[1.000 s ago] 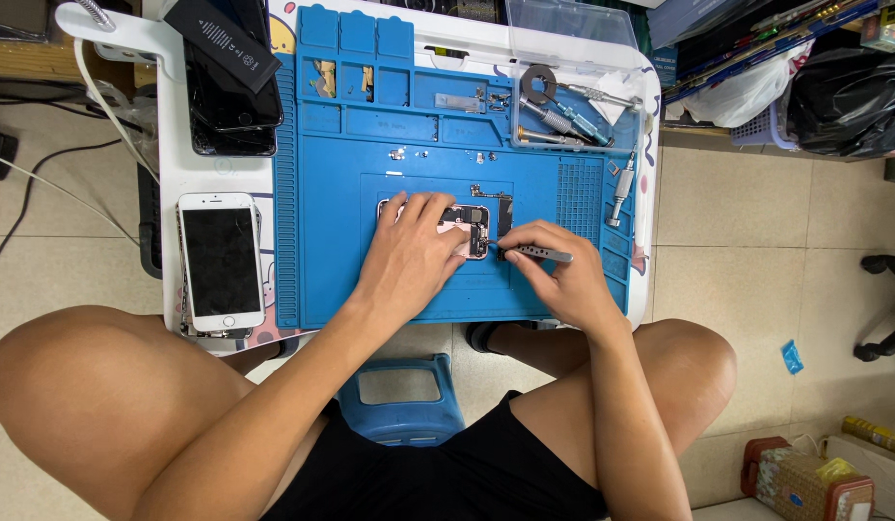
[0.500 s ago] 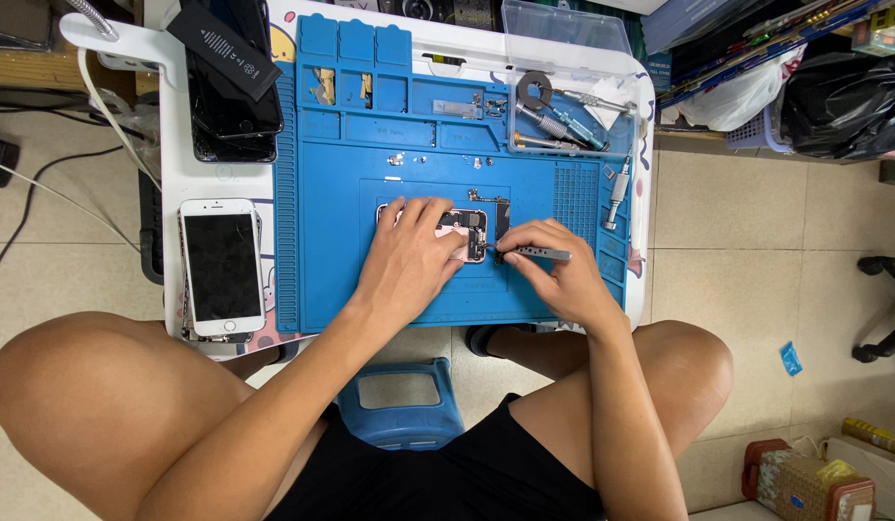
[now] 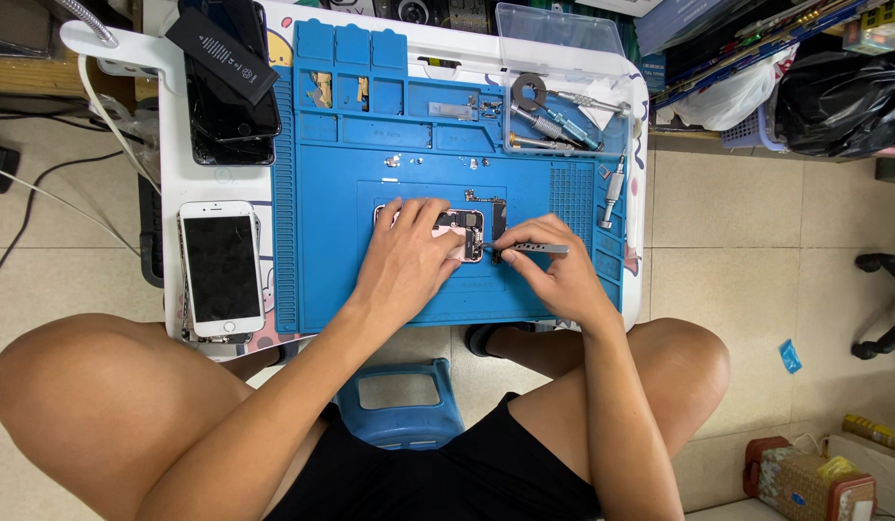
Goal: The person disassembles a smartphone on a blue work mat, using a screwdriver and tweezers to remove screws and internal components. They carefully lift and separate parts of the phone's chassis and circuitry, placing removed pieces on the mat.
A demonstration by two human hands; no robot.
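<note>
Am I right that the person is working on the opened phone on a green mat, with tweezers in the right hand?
Not quite: the head view shows the mat is blue, not green. The rest holds: the left hand steadies the opened phone while the right hand holds tweezers to it.

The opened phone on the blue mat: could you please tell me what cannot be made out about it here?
Head view:
- Opened phone: left part hidden under the left hand.
- Tip of the tweezers in the right hand: too small to tell what it touches.
- Screws on the blue mat: too small.
</note>
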